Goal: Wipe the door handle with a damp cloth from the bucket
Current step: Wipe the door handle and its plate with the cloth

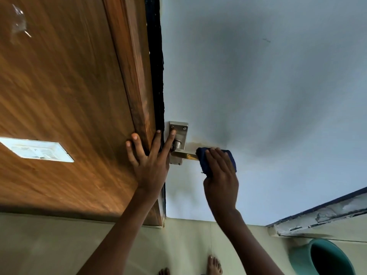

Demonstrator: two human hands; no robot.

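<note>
A metal door handle [183, 154] with a silver backplate [179, 129] sits on the pale blue door [258, 86], near its left edge. My right hand [220, 175] is wrapped around a dark blue cloth [231, 158] that covers the outer end of the lever. My left hand [151, 157] lies flat with fingers spread across the door edge and the wooden frame [137, 76], one fingertip touching the backplate. A green bucket [325, 257] stands on the floor at the lower right.
A brown wooden panel [59, 86] with a white switch plate [37, 149] fills the left. Pale floor tiles [59, 245] run along the bottom, where bare toes [213, 263] show. A chipped blue-and-white ledge [321, 213] crosses above the bucket.
</note>
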